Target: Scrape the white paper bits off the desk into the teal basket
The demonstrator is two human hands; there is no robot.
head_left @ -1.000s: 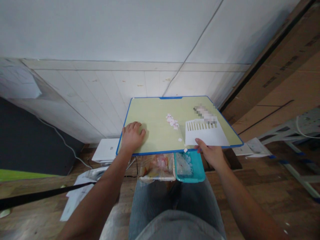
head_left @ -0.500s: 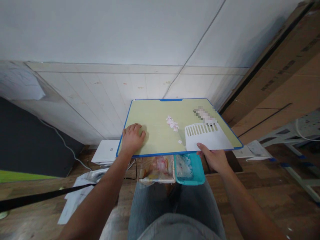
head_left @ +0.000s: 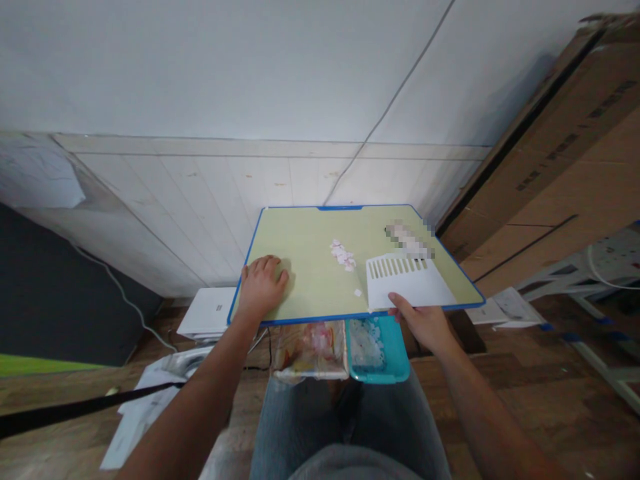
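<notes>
My left hand [head_left: 263, 287] lies on the left side of a pale yellow board [head_left: 300, 267] with a blue rim, its fingers somewhat spread and holding nothing. At the board's front edge, my right hand [head_left: 420, 320] grips a white sheet [head_left: 405, 287] with a row of slots cut along its far side. The thumb is on top of the sheet and the other fingers are hidden below. A small heap of pale pinkish-white scraps [head_left: 343, 255] lies mid-board, with one loose scrap [head_left: 358, 293] near the sheet. A pixelated, unrecognisable item [head_left: 407, 239] lies beyond the sheet.
Below the board's front edge are a turquoise tub [head_left: 403, 353] with whitish bits inside and a plastic-lined box [head_left: 310, 353]. A white wall [head_left: 200, 167] stands behind the board. Large cardboard [head_left: 545, 173] leans on the right. A white box [head_left: 205, 313] sits lower left.
The whole scene sits slightly lower in the view. The slotted sheet has barely shifted on the board, still held by my right hand. My left hand keeps its place on the board.
</notes>
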